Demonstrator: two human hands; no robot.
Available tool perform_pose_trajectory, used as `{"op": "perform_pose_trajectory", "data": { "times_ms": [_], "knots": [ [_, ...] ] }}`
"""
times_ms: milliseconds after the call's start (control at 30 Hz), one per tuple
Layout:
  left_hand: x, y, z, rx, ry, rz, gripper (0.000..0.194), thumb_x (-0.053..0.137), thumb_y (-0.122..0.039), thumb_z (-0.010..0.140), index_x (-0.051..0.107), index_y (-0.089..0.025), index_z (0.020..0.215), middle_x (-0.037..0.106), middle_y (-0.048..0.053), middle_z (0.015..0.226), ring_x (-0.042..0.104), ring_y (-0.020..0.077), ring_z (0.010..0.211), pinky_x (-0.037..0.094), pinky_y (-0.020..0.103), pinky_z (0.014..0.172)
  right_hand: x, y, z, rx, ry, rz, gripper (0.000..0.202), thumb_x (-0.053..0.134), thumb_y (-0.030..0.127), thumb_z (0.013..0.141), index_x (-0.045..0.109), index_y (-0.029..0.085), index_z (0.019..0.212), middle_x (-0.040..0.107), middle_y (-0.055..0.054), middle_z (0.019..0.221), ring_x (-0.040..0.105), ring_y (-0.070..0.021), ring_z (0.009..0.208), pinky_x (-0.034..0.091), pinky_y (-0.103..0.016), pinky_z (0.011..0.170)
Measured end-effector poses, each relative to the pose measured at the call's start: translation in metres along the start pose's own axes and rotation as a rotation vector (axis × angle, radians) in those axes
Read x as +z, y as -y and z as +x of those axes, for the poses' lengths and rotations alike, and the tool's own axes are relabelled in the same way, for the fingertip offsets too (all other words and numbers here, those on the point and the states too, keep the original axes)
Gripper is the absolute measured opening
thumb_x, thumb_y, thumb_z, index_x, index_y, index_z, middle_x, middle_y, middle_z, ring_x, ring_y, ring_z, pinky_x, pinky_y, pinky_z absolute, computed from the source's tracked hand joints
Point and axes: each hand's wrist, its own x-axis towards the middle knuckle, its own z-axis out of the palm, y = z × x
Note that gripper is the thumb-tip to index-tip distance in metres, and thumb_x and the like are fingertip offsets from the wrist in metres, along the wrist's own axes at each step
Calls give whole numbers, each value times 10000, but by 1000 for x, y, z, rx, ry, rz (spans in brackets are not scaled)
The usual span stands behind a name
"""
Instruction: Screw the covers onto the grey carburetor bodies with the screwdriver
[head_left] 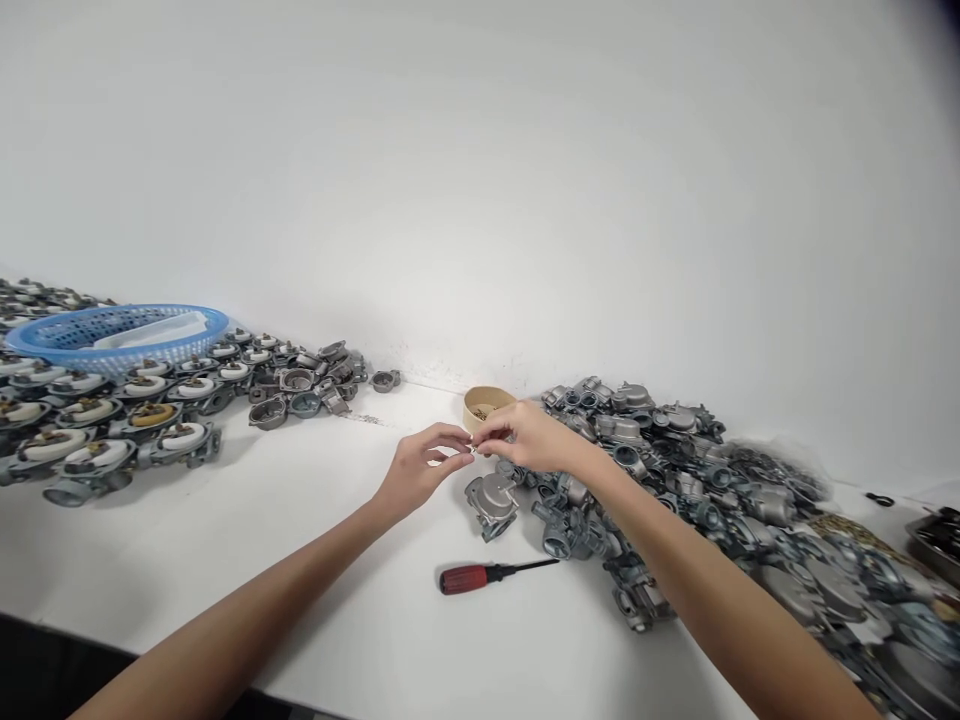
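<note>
My left hand [421, 464] and my right hand [521, 438] meet fingertip to fingertip above the white table. Between their pinched fingers is a tiny shiny piece [473, 448], too small to name. Just behind the hands stands a round tan tub [475, 398] holding small brass-coloured parts. Below my right hand a carburetor [493, 500] sits at the near left of a large pile of metal carburetors [577, 515]. Closer to me lies a screwdriver [466, 578] with a red and black handle, its shaft pointing right.
Rows of carburetor bodies with white floats [94, 455] fill the left side, around a blue plastic basket [45, 345]. Loose float bowls [296, 380] are heaped at the back. On the far right are brass parts [862, 530] and a dark tray [934, 545]. A white wall rises behind.
</note>
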Motion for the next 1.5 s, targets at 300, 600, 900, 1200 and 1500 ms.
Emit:
{"op": "perform_pose_trajectory", "data": {
  "times_ms": [300, 600, 900, 1200, 1500],
  "knots": [
    [7, 0, -8, 29, 53, 4, 226, 820, -365, 841, 769, -163, 930, 784, 48, 869, 758, 197, 760, 675, 304, 703, 21, -2, -23, 43, -29, 201, 153, 676, 214, 903, 810, 209, 977, 781, -28, 874, 678, -143, 743, 486, -246, 662],
    [9, -4, -8, 47, 87, 71, 227, 790, -339, 872, 768, -172, 1025, 790, 56, 936, 761, 197, 835, 667, 324, 801, 32, 2, -33, 116, -162, 236, 159, 679, 219, 892, 809, 166, 965, 785, -59, 836, 700, -152, 715, 529, -248, 687],
    [3, -3, -5, -4, 238, 180, 197, 746, -346, 888, 823, -180, 963, 813, 64, 950, 754, 210, 833, 657, 333, 796, 27, -7, -70, 225, -338, 218, 129, 696, 271, 876, 805, 205, 892, 794, -48, 878, 730, -186, 745, 564, -282, 696],
    [-2, 7, -1, 60, 319, 271, 202, 732, -370, 898, 804, -183, 918, 809, 52, 887, 739, 183, 730, 637, 310, 763, 48, -18, -84, 287, -224, 314, 116, 698, 270, 856, 788, 200, 834, 790, -36, 829, 753, -194, 754, 603, -269, 716],
    [-2, 7, 0, 64, 331, 290, 181, 720, -345, 904, 810, -189, 917, 812, 51, 888, 748, 188, 749, 643, 315, 768, 50, -21, -86, 295, -225, 316, 133, 693, 276, 864, 797, 196, 846, 791, -45, 829, 752, -201, 752, 602, -284, 743]
  ]
}}
